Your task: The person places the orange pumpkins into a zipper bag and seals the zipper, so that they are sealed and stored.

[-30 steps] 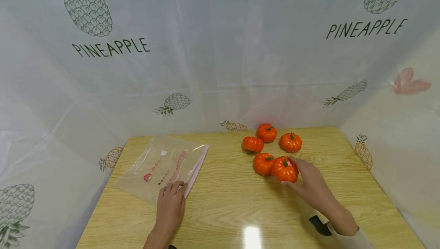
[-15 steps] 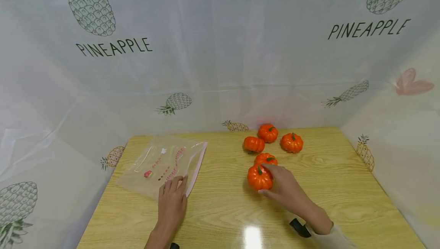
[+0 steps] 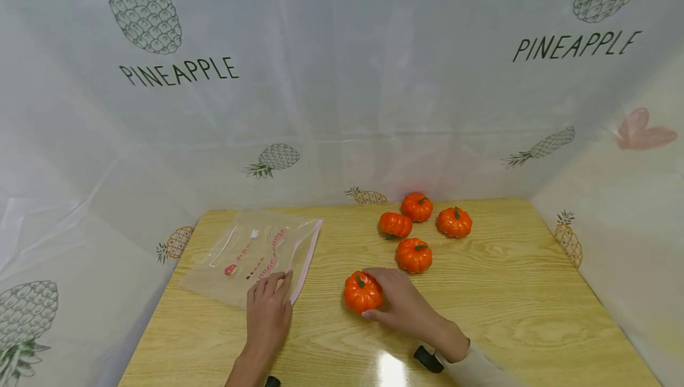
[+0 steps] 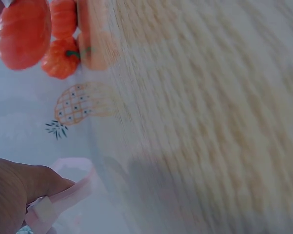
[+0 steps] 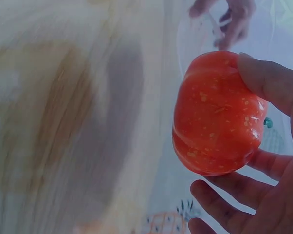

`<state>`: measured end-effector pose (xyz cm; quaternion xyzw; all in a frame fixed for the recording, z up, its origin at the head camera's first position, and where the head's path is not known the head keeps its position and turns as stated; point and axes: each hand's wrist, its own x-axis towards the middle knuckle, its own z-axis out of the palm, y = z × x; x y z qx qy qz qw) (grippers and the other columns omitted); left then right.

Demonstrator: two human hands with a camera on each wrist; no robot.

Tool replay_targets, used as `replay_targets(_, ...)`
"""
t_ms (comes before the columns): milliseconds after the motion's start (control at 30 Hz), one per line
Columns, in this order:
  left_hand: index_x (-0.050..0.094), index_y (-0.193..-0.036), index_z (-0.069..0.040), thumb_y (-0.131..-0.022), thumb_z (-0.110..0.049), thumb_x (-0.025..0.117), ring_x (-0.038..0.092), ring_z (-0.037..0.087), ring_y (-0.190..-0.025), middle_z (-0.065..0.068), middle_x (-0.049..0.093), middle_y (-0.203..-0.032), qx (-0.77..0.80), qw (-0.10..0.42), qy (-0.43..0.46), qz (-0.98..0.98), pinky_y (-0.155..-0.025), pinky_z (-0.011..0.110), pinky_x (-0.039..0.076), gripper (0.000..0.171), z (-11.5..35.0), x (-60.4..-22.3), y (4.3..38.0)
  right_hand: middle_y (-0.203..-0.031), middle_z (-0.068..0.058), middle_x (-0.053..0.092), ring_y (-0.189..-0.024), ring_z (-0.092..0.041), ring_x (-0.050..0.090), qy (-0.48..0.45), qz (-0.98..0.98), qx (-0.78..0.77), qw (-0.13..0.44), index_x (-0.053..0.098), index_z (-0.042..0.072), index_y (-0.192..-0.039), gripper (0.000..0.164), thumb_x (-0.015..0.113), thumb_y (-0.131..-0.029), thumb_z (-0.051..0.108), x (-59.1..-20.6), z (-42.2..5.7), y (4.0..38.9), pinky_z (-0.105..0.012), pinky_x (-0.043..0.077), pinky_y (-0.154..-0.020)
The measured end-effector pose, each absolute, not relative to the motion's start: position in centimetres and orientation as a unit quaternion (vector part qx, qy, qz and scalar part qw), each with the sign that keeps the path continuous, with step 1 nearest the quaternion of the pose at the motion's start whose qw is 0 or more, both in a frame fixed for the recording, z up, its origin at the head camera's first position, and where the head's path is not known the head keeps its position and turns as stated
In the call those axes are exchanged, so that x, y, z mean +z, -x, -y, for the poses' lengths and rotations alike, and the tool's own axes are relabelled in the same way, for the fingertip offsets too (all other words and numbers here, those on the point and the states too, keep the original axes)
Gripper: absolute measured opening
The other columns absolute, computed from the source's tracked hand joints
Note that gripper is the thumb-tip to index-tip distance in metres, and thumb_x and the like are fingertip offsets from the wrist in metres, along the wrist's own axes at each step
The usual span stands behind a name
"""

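The left hand (image 3: 267, 314) lay flat with straight fingers on the near corner of the clear zip bag (image 3: 251, 255). The right hand (image 3: 402, 307) curled its fingers round 1 small orange pumpkin (image 3: 361, 292), mid-table. Beyond it, 4 more pumpkins (image 3: 414, 254) sat clustered on the wooden table (image 3: 513, 292).

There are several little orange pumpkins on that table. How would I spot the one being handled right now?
Start at the wooden table and find the cluster of four pumpkins near its far edge. Come toward the near edge, leftward: the pumpkin sits alone there, gripped by the right hand. It is the only one held, and the closest to the clear zip bag.
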<state>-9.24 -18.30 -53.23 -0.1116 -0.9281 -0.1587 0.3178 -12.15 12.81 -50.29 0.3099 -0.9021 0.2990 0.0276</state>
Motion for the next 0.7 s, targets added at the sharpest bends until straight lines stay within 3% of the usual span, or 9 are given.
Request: replay_targets(700, 0.075, -0.126, 0.002, -0.066, 0.015, 0.082, 0.059, 0.035, -0.107, 0.011, 0.067, -0.116, -0.165, 0.295, 0.107, 0.935, -0.094, 0.055, 0.046, 0.062, 18.1, -52.9, 9.0, -0.147, -0.01, 0.06, -0.134, -0.029, 0.056, -0.336, 0.881, 0.334, -0.002, 0.051, 0.005, -0.152, 0.078, 0.086, -0.09, 0.037, -50.2, -4.7, 13.9, -0.054, 0.045, -0.112)
